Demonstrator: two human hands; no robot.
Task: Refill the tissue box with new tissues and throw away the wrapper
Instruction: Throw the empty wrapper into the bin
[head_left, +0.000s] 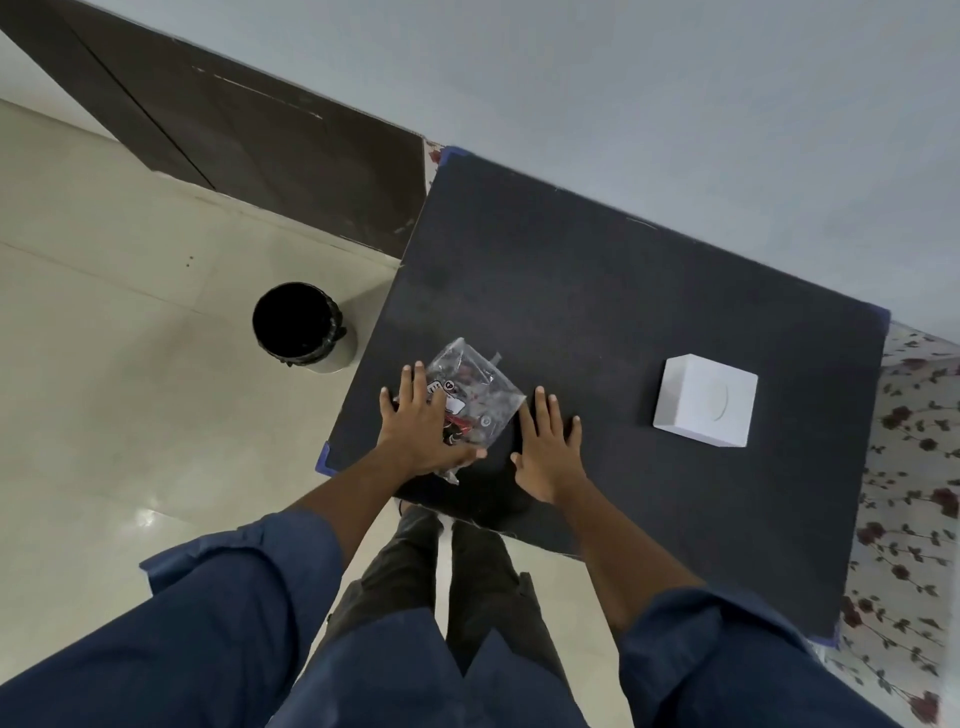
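Observation:
A clear plastic wrapper (475, 389) with red and white print lies crumpled on the dark table (597, 291) near its front left corner. My left hand (421, 426) lies flat on the wrapper's near left part, fingers spread. My right hand (548, 441) rests flat on the table just right of the wrapper, holding nothing. A white cube-shaped tissue box (704, 400) stands to the right, about a hand's length from my right hand.
A round bin (301, 327) with a black liner stands on the pale tiled floor, just left of the table. A dark wooden door is at the back left. A floral cloth (909, 467) shows along the table's right side.

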